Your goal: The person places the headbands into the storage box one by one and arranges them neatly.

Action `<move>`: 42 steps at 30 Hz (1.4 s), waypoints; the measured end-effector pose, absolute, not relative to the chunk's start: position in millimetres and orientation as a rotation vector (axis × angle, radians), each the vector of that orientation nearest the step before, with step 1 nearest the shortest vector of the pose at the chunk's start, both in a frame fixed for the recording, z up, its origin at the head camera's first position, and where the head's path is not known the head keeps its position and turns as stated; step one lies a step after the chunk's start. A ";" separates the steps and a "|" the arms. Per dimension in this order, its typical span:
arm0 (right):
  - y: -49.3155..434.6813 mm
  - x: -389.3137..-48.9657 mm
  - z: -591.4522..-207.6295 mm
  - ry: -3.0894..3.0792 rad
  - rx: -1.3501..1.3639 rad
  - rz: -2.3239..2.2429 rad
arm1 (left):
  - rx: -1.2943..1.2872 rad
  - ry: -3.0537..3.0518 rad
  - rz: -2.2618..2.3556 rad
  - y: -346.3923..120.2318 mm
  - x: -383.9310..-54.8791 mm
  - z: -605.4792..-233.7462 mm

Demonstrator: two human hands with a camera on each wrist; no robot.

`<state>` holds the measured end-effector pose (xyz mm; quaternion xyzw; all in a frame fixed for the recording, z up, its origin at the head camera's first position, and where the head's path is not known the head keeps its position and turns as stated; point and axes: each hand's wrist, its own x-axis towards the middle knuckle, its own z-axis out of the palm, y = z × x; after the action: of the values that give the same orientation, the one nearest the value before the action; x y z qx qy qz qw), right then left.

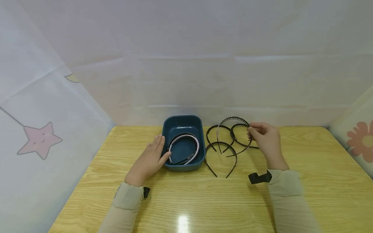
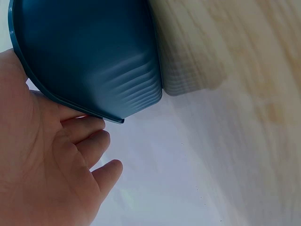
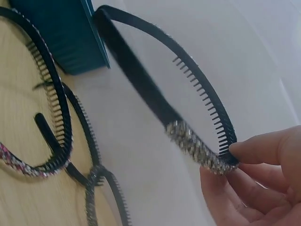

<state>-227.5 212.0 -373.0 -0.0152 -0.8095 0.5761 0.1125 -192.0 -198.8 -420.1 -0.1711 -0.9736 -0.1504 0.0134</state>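
Note:
A black headband (image 1: 233,117) with sparkling stones (image 3: 190,143) and inner comb teeth is pinched between the thumb and fingers of my right hand (image 1: 265,137). It is raised over other headbands on the table. My left hand (image 1: 149,160) rests against the left side of a dark blue bin (image 1: 201,129), its fingers lying along the rim and the thumb reaching over the near left edge. Inside the bin lie a pale headband (image 1: 198,146) and dark ones, overlapping each other. From the left wrist, the bin's outer wall (image 2: 94,52) shows above the fingers.
Right of the bin, a toothed black headband (image 1: 220,142) lies nearest the front, close to the bin wall. Behind it lie two more dark headbands, one on the left (image 1: 208,132) and one on the right (image 1: 232,133). A pale cloth backdrop (image 1: 186,81) rises behind the wooden table (image 1: 204,200).

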 end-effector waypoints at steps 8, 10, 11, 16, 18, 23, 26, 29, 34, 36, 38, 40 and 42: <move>200.1 -228.6 -379.9 -2.298 -0.067 1.907 | -0.522 -3.036 -0.464 -198.6 -189.3 -420.3; 196.3 -228.5 -381.0 -2.276 -0.053 1.953 | -0.519 -3.032 -0.465 -198.2 -189.3 -419.8; 194.6 -228.5 -381.7 -2.272 -0.046 1.972 | -0.518 -3.029 -0.467 -198.0 -189.6 -419.7; 185.5 -228.1 -385.9 -2.236 -0.012 2.073 | -0.524 -3.018 -0.446 -196.8 -194.0 -422.6; 180.9 -227.6 -387.9 -2.232 0.000 2.096 | -0.534 -3.010 -0.448 -196.1 -196.0 -424.1; 163.8 -225.9 -393.7 -2.246 -0.006 2.120 | -0.545 -3.013 -0.462 -193.2 -198.7 -426.9; 151.1 -225.5 -396.1 -2.252 -0.013 2.120 | -0.542 -3.019 -0.453 -192.0 -198.5 -427.1; 139.1 -227.8 -396.9 -2.250 0.019 2.110 | -0.541 -3.014 -0.453 -191.3 -197.6 -425.8; 119.8 -236.6 -400.9 -2.250 0.114 2.109 | -0.532 -3.004 -0.456 -190.7 -195.3 -424.8; 112.0 -239.4 -403.0 -2.258 0.137 2.091 | -0.532 -2.998 -0.453 -190.1 -194.7 -424.9; 104.7 -241.3 -404.2 -2.273 0.141 2.067 | -0.532 -3.000 -0.461 -188.3 -194.4 -424.0; 98.1 -242.2 -404.8 -2.291 0.146 2.035 | -0.534 -3.002 -0.464 -186.4 -194.7 -422.9; 92.0 -241.8 -404.4 -2.321 0.142 1.997 | -0.540 -3.004 -0.469 -184.9 -195.0 -421.6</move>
<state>-241.8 92.0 -404.4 0.0463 -0.7566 0.6511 0.0384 -195.0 -184.9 -421.6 -0.1748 -0.9724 -0.1519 0.0270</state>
